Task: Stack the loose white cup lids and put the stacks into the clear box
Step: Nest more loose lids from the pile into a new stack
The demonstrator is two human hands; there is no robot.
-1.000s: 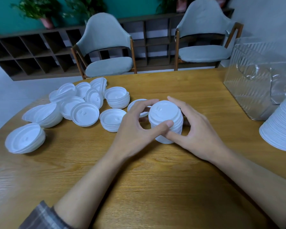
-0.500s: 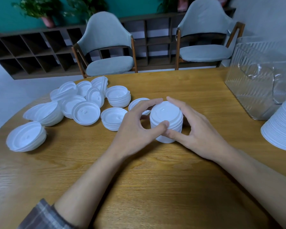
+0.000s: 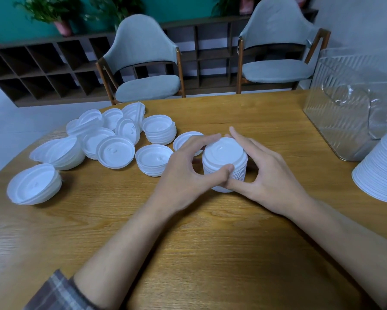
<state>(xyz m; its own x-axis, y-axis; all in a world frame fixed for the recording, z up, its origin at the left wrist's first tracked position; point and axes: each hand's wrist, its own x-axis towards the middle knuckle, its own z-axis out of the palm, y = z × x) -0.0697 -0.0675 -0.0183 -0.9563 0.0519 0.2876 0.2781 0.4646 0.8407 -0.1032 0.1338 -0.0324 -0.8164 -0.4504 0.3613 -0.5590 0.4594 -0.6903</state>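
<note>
Loose lids (image 3: 112, 151) lie scattered on the left of the table (image 3: 210, 253). At centre, the left hand (image 3: 188, 173) and right hand (image 3: 268, 175) each curl round a short stack (image 3: 225, 162) standing on the table, thumbs on its near side and fingers at its far rim. The box (image 3: 349, 108) stands well apart at the right. The stack looks light, thin and slippery, so it is probably best gripped low, from both sides.
</note>
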